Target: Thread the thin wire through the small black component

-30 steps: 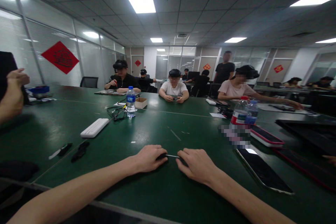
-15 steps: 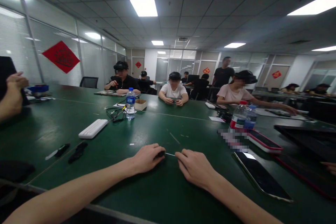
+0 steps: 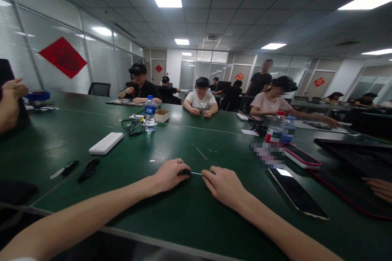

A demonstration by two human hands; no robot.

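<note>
My left hand (image 3: 169, 174) rests on the green table (image 3: 196, 220) with its fingers curled round the dark handle of a small tool. A thin metal shaft (image 3: 196, 173) runs from that handle to my right hand (image 3: 224, 185). My right hand lies palm down, its fingers bent over the shaft's far end. What lies under those fingers is hidden.
A black phone (image 3: 295, 193) lies to the right, a red-cased phone (image 3: 301, 156) and bottles (image 3: 276, 129) behind it. A white case (image 3: 105, 143), dark small tools (image 3: 87, 170), a water bottle (image 3: 150, 114) and cables lie to the left. Several people sit around the table.
Both hands stay together on the tool. The camera has tipped slightly, so the scene sits a little higher in the picture. A co-worker's hand has come in at the right edge.
</note>
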